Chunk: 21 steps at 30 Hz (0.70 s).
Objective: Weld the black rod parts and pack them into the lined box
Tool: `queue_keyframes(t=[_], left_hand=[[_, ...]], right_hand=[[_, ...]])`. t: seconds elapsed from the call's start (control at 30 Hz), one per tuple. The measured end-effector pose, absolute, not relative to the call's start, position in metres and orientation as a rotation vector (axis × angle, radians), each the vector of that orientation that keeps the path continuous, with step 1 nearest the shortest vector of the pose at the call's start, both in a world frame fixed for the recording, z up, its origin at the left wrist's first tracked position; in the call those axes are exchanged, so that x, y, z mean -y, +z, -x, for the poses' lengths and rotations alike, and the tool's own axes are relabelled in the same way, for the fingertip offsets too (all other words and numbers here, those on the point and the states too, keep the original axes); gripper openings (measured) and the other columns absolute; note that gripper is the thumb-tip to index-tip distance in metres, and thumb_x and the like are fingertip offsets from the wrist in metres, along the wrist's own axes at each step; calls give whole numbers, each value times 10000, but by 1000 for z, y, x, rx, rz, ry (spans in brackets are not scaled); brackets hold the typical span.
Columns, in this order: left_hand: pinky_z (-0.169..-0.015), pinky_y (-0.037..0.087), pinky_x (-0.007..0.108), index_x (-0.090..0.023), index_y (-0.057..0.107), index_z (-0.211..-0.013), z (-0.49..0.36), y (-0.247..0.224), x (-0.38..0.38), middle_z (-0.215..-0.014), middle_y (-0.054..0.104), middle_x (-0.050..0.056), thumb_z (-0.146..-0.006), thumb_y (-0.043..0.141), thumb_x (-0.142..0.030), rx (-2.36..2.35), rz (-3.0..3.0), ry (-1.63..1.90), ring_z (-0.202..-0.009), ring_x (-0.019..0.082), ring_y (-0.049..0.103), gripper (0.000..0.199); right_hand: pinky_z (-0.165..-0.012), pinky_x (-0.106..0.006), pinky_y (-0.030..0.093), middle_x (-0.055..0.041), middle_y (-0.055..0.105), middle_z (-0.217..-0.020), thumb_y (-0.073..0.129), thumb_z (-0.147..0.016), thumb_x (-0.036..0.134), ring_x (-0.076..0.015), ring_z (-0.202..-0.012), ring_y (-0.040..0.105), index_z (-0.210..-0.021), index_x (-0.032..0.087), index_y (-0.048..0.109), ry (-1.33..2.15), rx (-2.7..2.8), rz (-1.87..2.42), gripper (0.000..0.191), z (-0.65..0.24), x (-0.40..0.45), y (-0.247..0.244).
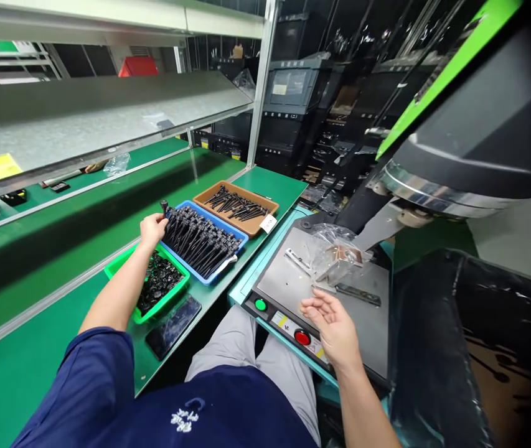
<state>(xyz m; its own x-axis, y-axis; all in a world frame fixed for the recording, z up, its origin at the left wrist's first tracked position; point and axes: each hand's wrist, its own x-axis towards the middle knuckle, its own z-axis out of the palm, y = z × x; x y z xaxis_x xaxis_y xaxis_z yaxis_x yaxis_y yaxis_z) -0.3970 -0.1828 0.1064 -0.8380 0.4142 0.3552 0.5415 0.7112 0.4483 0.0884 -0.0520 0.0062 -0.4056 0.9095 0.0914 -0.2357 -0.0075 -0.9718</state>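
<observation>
My left hand (152, 230) is closed on a black rod with a wide head (164, 205), at the near-left end of a blue tray (208, 280). That tray is full of similar black rods (202, 239). My right hand (335, 326) is over the front of a machine's grey metal plate (274, 270), its fingers loosely bent and nothing visible in them. Just beyond its fingertips stands a clear fixture block (335, 267) on the plate, with clear plastic film (325, 239) around it.
A green tray (180, 289) holds small black round parts. Behind the blue tray, a brown tray (256, 229) contains thin black rods. A phone (172, 326) lies near the bench edge. Green (260, 304) and red (302, 337) buttons line the machine front. Its dark head (470, 124) overhangs the right side.
</observation>
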Motion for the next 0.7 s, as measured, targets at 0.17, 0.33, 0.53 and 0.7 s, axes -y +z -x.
queue_keyframes(t=[0.17,0.33,0.53,0.7], left_hand=[[-931,483,368,-168,731,-1077,429,102,176,-1135,712,126,-842,575,-274,2853,712,-541,-1081,288,637,302],[-873,522,389,-176,735,-1069,437,90,171,-1107,717,147,-799,630,-250,2965,700,-400,-1041,307,657,299],[-874,527,419,-142,728,-1048,435,90,168,-1107,703,195,-801,566,-197,2967,762,-258,-1059,330,648,300],[-881,522,406,-147,712,-1063,423,99,184,-1136,696,183,-792,534,-204,2932,779,-222,-1059,322,648,329]], right_hand=[[-720,-319,582,-46,708,-851,839,-662,453,-179,-774,675,-1069,201,603,1589,1293,860,534,-99,56,-4],[-704,-304,590,-47,714,-857,851,-631,476,-179,-758,681,-1071,193,607,1599,1248,958,577,-107,61,-13],[-684,-284,597,-48,730,-833,866,-541,543,-190,-743,694,-1009,185,634,1570,1199,1092,634,-120,68,-17],[-628,-326,609,-91,741,-821,842,-515,624,-253,-740,708,-913,164,704,1512,1336,1305,624,-176,90,-21]])
